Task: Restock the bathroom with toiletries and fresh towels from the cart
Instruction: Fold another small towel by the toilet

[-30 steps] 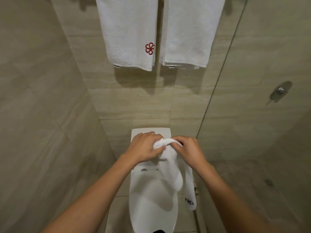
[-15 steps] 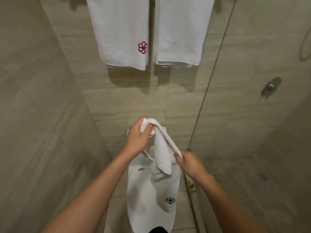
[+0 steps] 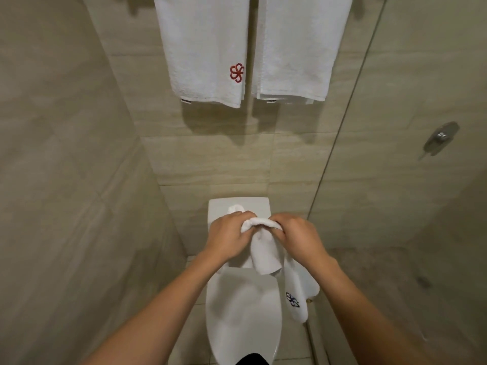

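Observation:
A small white hand towel (image 3: 264, 255) with a dark blue flower logo hangs bunched over the toilet. My left hand (image 3: 228, 237) grips its upper left end and my right hand (image 3: 300, 237) grips its upper right end, the two hands close together just above the cistern. One tail of the towel drops down on the right past the toilet lid. Two larger white towels hang on the back wall: the left towel (image 3: 203, 48) carries a red flower logo, the right towel (image 3: 297, 46) shows none.
The white toilet (image 3: 242, 320) with its lid down stands straight below my hands, its cistern (image 3: 238, 205) against the tiled back wall. A glass shower screen (image 3: 340, 143) runs along the right, with a chrome fitting (image 3: 441, 137) behind it. A tiled wall closes the left side.
My hands were apart, left high and right low, stretching the towel. They have come back together at cistern height, with the towel bunched between them.

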### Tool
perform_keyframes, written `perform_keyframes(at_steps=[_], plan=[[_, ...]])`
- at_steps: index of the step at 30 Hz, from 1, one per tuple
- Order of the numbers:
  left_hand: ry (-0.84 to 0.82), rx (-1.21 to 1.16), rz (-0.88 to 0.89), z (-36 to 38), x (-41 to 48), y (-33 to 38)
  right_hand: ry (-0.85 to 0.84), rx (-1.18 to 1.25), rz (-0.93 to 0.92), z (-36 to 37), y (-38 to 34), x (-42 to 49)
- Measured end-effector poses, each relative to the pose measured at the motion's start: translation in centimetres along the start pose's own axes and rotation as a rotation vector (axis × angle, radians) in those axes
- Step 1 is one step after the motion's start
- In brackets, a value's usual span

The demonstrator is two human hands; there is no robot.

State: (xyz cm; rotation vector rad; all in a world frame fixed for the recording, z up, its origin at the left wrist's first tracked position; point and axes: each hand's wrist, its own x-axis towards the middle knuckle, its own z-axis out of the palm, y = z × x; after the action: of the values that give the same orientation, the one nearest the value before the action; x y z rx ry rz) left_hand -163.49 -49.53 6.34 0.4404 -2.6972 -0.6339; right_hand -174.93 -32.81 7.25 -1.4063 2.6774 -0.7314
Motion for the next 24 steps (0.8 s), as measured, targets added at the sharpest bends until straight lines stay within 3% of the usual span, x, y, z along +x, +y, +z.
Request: perform_keyframes(at_steps=[6, 8, 11, 16, 18, 24], plan=[[0.219, -0.72, -0.35, -1.2, 0.7, 1.6, -0.053, -0.002, 0.172, 1.4, 2.4, -1.3], [0.298, -0.785, -0.395, -2.2, 1.2, 1.5, -0.065, -0.011, 0.235, 2.0, 3.5, -1.9], [0.286, -0.527, -0.371, -2.6, 1.3, 0.1, -0.075, 0.02, 0.262, 2.1, 4.0, -2.3], [-0.123, 0.084, -0.182, -1.5, 0.0, 0.0, -0.079, 0.065, 0.106, 0.9, 2.0, -1.4], [-0.159, 0.133, -0.121, -0.4, -0.3, 1.1, -0.088, 0.028, 0.053, 0.6, 1.4, -0.7], [-0.191, -0.036, -0.079, 1.6, -0.4, 1.4, -0.061, 0.127, 0.06, 0.1, 1.2, -0.7]])
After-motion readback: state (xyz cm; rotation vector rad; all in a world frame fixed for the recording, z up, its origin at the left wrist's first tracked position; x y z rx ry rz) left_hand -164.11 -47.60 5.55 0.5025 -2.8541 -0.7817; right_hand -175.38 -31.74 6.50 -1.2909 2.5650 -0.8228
